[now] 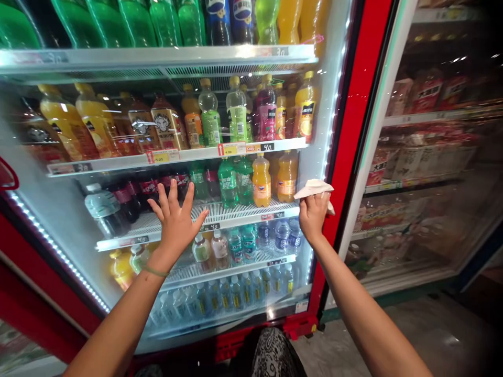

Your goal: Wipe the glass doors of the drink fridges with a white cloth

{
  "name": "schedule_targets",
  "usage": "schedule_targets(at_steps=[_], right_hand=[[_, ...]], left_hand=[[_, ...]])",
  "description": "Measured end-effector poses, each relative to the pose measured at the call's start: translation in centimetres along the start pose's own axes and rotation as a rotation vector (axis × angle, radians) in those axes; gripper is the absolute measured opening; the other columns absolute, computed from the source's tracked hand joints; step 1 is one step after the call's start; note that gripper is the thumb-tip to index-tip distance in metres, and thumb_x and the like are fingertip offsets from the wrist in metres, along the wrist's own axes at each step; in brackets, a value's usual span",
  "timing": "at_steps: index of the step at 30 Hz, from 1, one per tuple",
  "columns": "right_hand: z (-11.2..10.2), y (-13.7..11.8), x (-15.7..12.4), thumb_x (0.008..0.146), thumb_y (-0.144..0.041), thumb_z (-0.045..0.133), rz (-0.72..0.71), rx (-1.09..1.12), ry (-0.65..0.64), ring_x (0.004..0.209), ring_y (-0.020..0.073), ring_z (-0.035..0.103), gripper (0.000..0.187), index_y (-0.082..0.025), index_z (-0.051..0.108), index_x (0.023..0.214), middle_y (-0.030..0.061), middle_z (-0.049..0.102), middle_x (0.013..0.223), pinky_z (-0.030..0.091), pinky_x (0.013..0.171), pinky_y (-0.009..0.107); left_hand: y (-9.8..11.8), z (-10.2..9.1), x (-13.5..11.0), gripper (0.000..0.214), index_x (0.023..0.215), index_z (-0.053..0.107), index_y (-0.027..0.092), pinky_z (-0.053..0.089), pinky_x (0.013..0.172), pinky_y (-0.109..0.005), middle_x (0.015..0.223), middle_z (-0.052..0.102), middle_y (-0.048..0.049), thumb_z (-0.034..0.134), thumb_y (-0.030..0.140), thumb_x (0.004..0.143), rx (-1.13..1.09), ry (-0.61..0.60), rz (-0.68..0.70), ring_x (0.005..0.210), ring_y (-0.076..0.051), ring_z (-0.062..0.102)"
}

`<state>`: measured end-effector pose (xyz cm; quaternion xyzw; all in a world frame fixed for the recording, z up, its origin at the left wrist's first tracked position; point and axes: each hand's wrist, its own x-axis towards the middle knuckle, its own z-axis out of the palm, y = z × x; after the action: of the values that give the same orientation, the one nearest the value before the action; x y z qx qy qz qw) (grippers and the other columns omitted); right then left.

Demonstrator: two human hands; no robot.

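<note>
A glass-fronted drinks fridge with a red frame [356, 99] stands before me. My left hand [175, 214] is spread wide against the glass, fingers apart, holding nothing; a thin band [155, 270] circles that wrist. At the right side of the glass, near the red frame, my right hand [314, 214] is closed on a white cloth [314, 187], which pokes out above and beside the fingers. Behind the glass, orange soda bottles [261, 180] and green soda bottles [228, 183] stand on the shelf between my hands.
Above, a shelf [157, 56] bears large bottles. Small water bottles [236, 293] line the bottom. A red door handle [8, 175] is at the far left. To the right stands another glass-fronted cabinet [416, 180] with packaged drinks. My patterned trouser leg [275, 353] shows below, above grey floor [424, 335].
</note>
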<state>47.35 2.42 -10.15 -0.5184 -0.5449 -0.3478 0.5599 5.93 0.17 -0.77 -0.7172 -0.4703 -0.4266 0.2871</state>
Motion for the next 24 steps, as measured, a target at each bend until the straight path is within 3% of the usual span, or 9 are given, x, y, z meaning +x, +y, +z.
schedule_targets(at_steps=[5,8,10,13,15,19,20,21,24], right_hand=[[0.6,-1.6,-2.5,0.09,-0.023,0.053,-0.194,0.018,-0.143,0.15,0.04,0.033,0.032,-0.028,0.069,0.118,0.0108,0.063,0.136,0.026,0.12,0.075],[1.4,-4.1,-2.5,0.094,-0.024,0.046,-0.013,0.033,-0.002,0.152,0.042,0.027,0.038,-0.026,0.065,0.127,0.0144,0.056,0.145,0.024,0.116,0.081],[1.9,-6.4,-2.2,0.094,-0.024,0.046,0.003,0.046,-0.018,0.153,0.0421,0.023,0.037,-0.024,0.065,0.126,0.015,0.056,0.144,0.019,0.117,0.082],[2.1,-9.1,-1.4,0.09,-0.023,0.055,-0.299,0.082,-0.229,0.151,0.0371,0.03,0.029,-0.029,0.07,0.115,0.0087,0.066,0.13,0.017,0.125,0.072],[1.9,-10.1,-0.4,0.09,-0.023,0.057,-0.406,0.095,-0.264,0.148,0.0348,0.036,0.029,-0.031,0.07,0.114,0.0059,0.068,0.127,0.02,0.127,0.068],[1.9,-11.8,1.6,0.095,-0.024,0.049,-0.154,0.058,-0.079,0.151,0.0393,0.03,0.035,-0.029,0.065,0.126,0.0112,0.061,0.139,0.019,0.122,0.076],[2.0,-12.3,1.7,0.096,-0.025,0.049,-0.155,0.052,-0.067,0.151,0.0399,0.029,0.034,-0.028,0.066,0.126,0.0117,0.062,0.138,0.019,0.122,0.077],[2.2,-12.6,1.6,0.096,-0.025,0.051,-0.221,0.057,-0.091,0.151,0.0394,0.031,0.032,-0.029,0.067,0.123,0.0108,0.064,0.135,0.02,0.122,0.075],[2.5,-13.1,1.8,0.094,-0.025,0.056,-0.617,0.109,-0.293,0.144,0.0321,0.044,0.03,-0.033,0.068,0.121,0.0027,0.07,0.126,0.025,0.127,0.064]], left_hand=[[-0.4,0.4,-1.2,0.086,0.162,0.026,0.032,-0.003,0.119,-0.076,0.172,0.009,-0.0159,0.068,0.051,0.089,0.012,-0.027,0.05,0.157,-0.046,-0.002],[-0.5,0.6,-1.7,0.086,0.163,0.024,0.031,-0.003,0.12,-0.074,0.172,0.008,-0.016,0.067,0.051,0.091,0.03,-0.037,0.065,0.158,-0.045,-0.003],[-0.6,0.5,-2.0,0.087,0.163,0.023,0.031,-0.003,0.12,-0.074,0.172,0.008,-0.0163,0.067,0.05,0.091,0.038,-0.04,0.058,0.158,-0.045,-0.003],[-1.1,0.3,-2.1,0.086,0.162,0.026,0.033,-0.002,0.122,-0.072,0.172,0.012,-0.0132,0.069,0.049,0.089,0.034,-0.066,0.066,0.158,-0.043,0.0],[-1.6,0.1,-2.2,0.083,0.161,0.029,0.036,-0.001,0.124,-0.068,0.172,0.016,-0.0102,0.07,0.048,0.089,0.031,-0.081,0.085,0.159,-0.04,0.003],[-2.2,-0.3,-2.4,0.077,0.159,0.033,0.035,0.001,0.127,-0.064,0.171,0.021,-0.0088,0.068,0.049,0.091,0.051,-0.085,0.101,0.16,-0.036,0.005],[-2.4,-0.4,-2.5,0.076,0.159,0.034,0.035,0.002,0.127,-0.064,0.171,0.021,-0.009,0.067,0.049,0.091,0.058,-0.081,0.105,0.16,-0.036,0.006],[-2.5,-0.4,-2.6,0.075,0.159,0.034,0.034,0.003,0.127,-0.063,0.171,0.021,-0.009,0.066,0.049,0.092,0.063,-0.077,0.112,0.16,-0.035,0.006],[-3.3,-0.5,-3.0,0.072,0.158,0.035,0.035,0.006,0.128,-0.06,0.17,0.025,-0.0077,0.064,0.049,0.093,0.066,-0.078,0.141,0.159,-0.034,0.011]])
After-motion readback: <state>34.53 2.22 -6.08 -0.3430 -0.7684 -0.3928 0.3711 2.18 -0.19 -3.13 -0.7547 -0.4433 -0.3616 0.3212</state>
